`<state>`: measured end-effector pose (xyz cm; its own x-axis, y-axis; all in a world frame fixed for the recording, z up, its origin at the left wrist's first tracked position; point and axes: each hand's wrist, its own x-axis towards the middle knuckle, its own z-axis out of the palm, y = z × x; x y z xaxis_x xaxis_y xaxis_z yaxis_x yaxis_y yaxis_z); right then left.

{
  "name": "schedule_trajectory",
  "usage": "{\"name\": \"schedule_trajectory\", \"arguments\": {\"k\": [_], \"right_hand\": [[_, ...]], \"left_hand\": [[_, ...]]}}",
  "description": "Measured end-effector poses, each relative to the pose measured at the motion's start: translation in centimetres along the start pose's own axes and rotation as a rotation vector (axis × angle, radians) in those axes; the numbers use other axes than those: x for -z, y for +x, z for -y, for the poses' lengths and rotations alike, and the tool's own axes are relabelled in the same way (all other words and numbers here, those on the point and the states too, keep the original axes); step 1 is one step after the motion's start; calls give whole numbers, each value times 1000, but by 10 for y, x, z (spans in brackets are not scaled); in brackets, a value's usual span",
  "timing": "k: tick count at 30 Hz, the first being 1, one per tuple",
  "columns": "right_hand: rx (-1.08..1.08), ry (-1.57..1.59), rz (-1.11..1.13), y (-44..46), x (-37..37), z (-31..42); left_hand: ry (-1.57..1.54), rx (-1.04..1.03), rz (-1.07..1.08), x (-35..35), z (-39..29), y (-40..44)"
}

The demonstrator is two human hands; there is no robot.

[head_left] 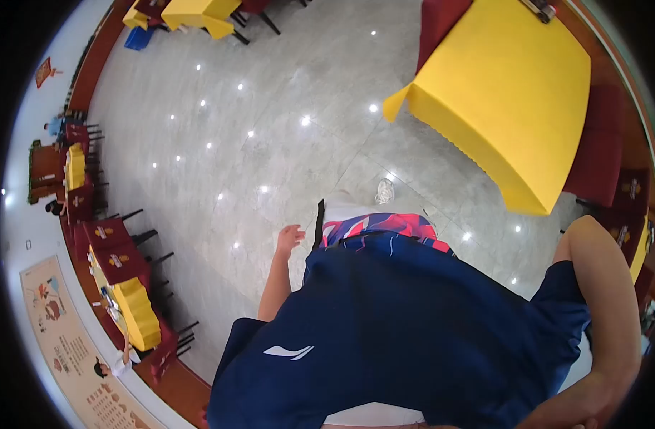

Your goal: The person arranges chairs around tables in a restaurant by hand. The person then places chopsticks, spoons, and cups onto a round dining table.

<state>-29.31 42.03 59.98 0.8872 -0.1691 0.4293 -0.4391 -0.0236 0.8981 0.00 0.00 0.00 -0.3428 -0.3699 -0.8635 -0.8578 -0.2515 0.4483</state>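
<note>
My left hand [290, 238] hangs beside my body with its fingers loosely apart and nothing in it. Close to it, a black strap [319, 223] sticks out by the patterned pink and blue shorts [385, 225]. I wear a dark blue shirt [406, 329] with a white mark on it. My right arm is raised and bent back toward the camera. The right hand [581, 420] lies at the bottom edge, mostly cut off, so its fingers and anything in them are hidden. One white shoe [385, 191] shows on the floor below.
A table with a yellow cloth [510, 86] stands ahead on the right, dark red chairs [599, 154] beside it. More yellow-covered tables [138, 311] and red chairs [116, 250] line the left wall. A person [113, 366] is there. Grey tiled floor [270, 143] stretches ahead.
</note>
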Motion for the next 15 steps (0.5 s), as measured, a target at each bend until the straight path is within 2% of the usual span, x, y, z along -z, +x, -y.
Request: {"name": "schedule_trajectory", "arguments": {"k": [2, 3, 5, 6, 8, 9, 11, 15], "right_hand": [[60, 4, -157, -15, 9, -10], [154, 59, -135, -57, -62, -40], [0, 67, 26, -91, -92, -45], [-26, 65, 14, -109, -105, -36], [-312, -21, -90, -128, -144, -26], [-311, -17, -99, -143, -163, -32], [-286, 30, -97, -172, -209, -49], [-248, 116, -27, -211, -289, -99]], "left_hand": [[-77, -31, -143, 18, 9, -41], [-145, -76, -67, -19, -69, 49], [-228, 18, -73, -19, -74, 62], [-214, 73, -82, -4, -73, 66], [-206, 184, -44, -13, -88, 100], [-131, 253, -54, -12, -104, 98], [129, 85, 130, 14, -77, 164], [330, 102, 145, 51, -183, 211]]}}
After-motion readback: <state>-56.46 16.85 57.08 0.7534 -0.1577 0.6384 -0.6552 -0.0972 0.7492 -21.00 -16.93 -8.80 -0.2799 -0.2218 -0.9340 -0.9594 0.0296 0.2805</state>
